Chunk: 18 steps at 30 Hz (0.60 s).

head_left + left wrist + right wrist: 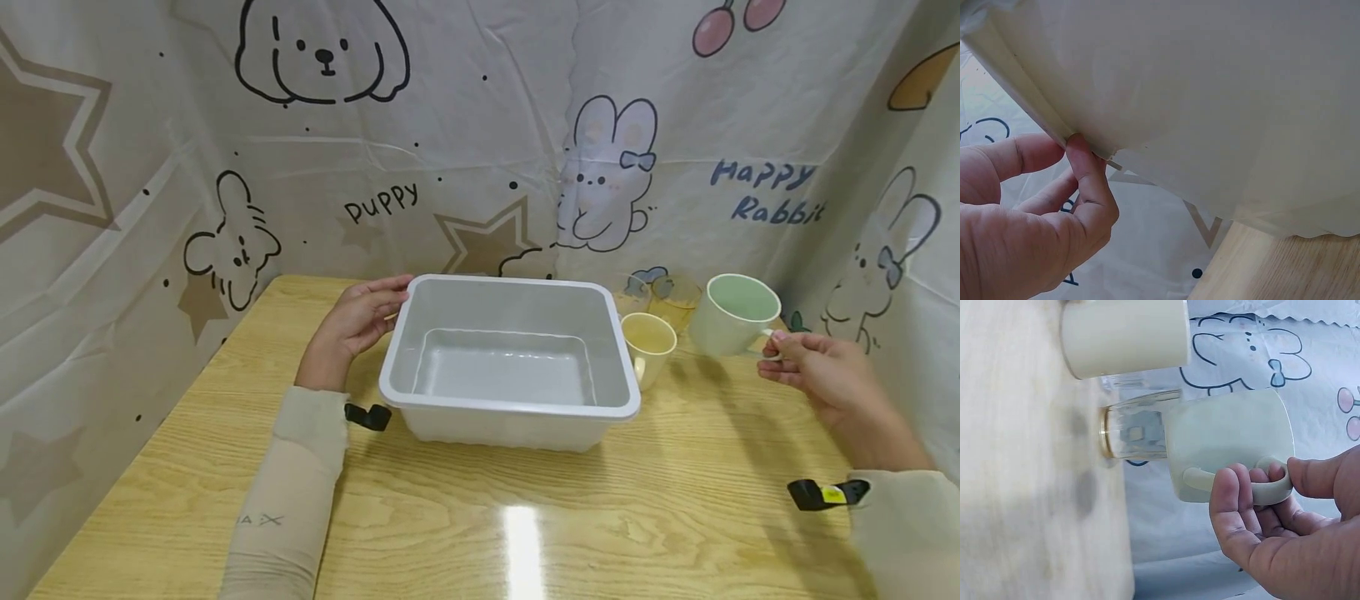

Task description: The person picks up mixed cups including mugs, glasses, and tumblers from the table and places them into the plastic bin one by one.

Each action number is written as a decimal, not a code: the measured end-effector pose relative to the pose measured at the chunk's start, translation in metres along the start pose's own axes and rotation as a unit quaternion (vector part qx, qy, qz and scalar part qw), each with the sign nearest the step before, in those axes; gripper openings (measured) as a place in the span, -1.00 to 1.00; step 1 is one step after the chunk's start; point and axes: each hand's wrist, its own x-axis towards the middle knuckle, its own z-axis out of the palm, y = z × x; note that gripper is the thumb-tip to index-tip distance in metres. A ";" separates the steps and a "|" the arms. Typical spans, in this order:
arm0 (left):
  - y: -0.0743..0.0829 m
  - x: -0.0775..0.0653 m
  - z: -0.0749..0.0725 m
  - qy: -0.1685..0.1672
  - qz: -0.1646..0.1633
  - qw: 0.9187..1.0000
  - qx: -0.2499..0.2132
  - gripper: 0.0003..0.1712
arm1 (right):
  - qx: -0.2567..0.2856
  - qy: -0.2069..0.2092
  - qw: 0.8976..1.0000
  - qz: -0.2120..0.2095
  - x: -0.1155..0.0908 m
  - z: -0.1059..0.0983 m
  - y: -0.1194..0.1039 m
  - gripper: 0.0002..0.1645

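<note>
A light grey plastic basin [510, 408] stands on the table, its open top facing up. At its far left corner my left hand [363, 315] pinches the rim between thumb and fingers, as the left wrist view also shows on the basin's wall [1210, 106]. My right hand [832, 375] grips the handle of a pale green mug [731, 321], held upright and raised above the tabletop in the right wrist view. Right of the basin stands a cream-yellow mug [651, 346], its handle close to the basin's wall.
Behind the yellow mug stand an amber-tinted glass [675, 302] and a clear glass [630, 293], partly hidden. A printed cloth [465, 150] hangs along the back and sides of the wooden table [450, 517].
</note>
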 end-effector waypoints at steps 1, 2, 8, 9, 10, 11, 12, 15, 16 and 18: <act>0.000 0.000 0.000 0.000 0.000 1.000 0.002 -0.46 | -0.011 0.004 1.000 0.002 0.001 -0.001 -0.005 -0.72; 0.000 0.000 0.000 0.000 -0.001 1.000 0.003 -0.45 | -0.007 0.004 1.000 0.004 0.001 -0.002 -0.010 -0.72; 0.000 0.001 -0.001 0.000 0.003 1.000 0.005 -0.46 | 0.006 0.009 1.000 -0.013 0.008 -0.004 -0.035 -0.71; 0.000 0.001 0.000 -0.001 0.004 1.000 0.003 -0.46 | 0.007 0.010 1.000 -0.018 0.010 -0.004 -0.039 -0.70; 0.000 0.001 -0.001 -0.003 0.003 1.000 0.001 -0.46 | 0.005 0.009 1.000 -0.024 0.011 -0.003 -0.043 -0.72; 0.000 0.000 -0.001 -0.005 0.003 1.000 0.000 -0.46 | 0.005 0.007 1.000 -0.030 0.013 -0.003 -0.047 -0.73; 0.000 0.000 -0.001 -0.005 0.003 1.000 -0.002 -0.46 | 0.000 0.006 0.999 -0.036 0.015 -0.002 -0.052 -0.73; 0.000 0.000 -0.001 -0.008 0.001 1.000 -0.003 -0.44 | -0.027 0.006 0.998 -0.052 0.020 0.000 -0.065 -0.68; 0.000 -0.001 -0.001 -0.010 0.000 1.000 -0.001 -0.43 | -0.041 0.008 0.998 -0.056 0.021 0.001 -0.069 -0.63; 0.000 0.000 -0.001 -0.010 -0.001 1.000 0.004 -0.43 | -0.079 0.014 0.995 -0.061 0.023 0.005 -0.078 -0.51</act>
